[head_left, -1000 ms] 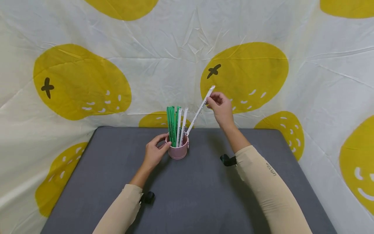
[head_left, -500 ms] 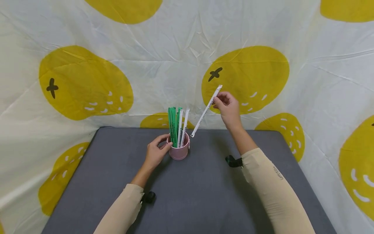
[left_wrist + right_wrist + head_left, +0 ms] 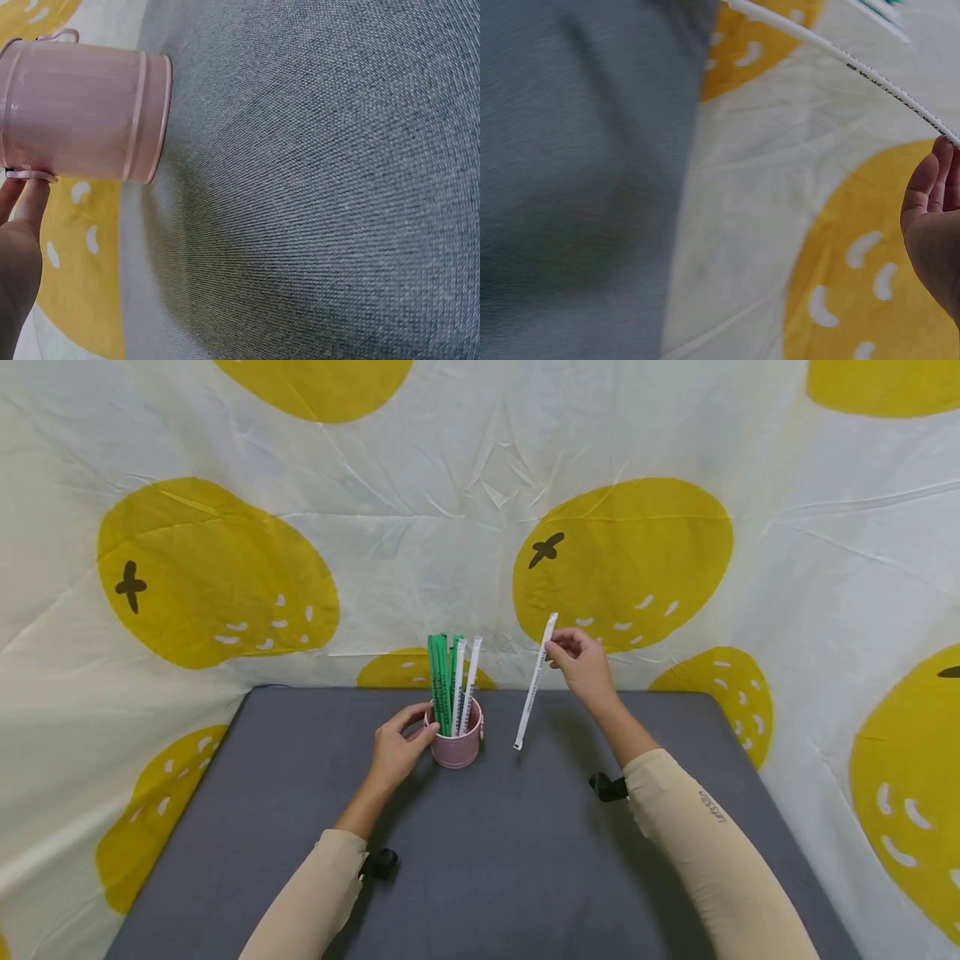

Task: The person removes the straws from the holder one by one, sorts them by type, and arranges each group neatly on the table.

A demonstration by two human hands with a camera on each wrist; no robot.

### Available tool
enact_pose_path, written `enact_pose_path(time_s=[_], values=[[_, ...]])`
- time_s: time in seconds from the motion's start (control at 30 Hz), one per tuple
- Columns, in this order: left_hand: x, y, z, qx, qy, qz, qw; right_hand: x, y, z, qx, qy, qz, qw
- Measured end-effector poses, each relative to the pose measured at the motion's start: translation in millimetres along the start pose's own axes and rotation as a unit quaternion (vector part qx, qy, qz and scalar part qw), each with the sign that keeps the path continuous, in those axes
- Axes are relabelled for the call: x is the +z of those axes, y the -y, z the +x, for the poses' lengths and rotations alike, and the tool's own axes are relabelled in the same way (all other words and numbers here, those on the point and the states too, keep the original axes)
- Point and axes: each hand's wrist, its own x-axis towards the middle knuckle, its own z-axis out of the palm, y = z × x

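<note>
A small pink metal bucket (image 3: 456, 752) stands upright on the dark table. My left hand (image 3: 397, 747) holds its left side, thumb at the near rim and fingers further back. In the left wrist view, fingertips meet the bucket (image 3: 82, 112) by a side lug. Several green-wrapped straws (image 3: 441, 685) and a couple of white-wrapped straws (image 3: 470, 685) lean inside it. Right of the bucket, my right hand (image 3: 585, 668) pinches one white paper-wrapped straw (image 3: 533, 689) near its top. That straw hangs slightly tilted, its lower end over the table; printing shows along it in the right wrist view (image 3: 870, 73).
The dark grey table (image 3: 480, 860) stretches around the bucket, its far edge just behind. A pale cloth with yellow fruit prints (image 3: 630, 564) hangs behind and at the sides. Black wrist cameras (image 3: 382, 864) sit under both sleeves.
The white straw has come out of the bucket, moved right and then lowered, turning more upright in my right hand. My left hand has stayed at the bucket.
</note>
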Motion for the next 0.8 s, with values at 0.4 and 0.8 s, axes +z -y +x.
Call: enact_pose_path(time_s=[0.4, 0.8], values=[[0.4, -3.7, 0.0, 0.003, 0.004, 0.012, 0.9999, 21.3, -53, -10, 0.101, 0.006, 0.006, 0.995], [-1.8, -4.3, -0.6, -0.004, 0.007, 0.028, 0.9996, 45.7, -94, -21, 0.166, 0.013, 0.011, 0.986]])
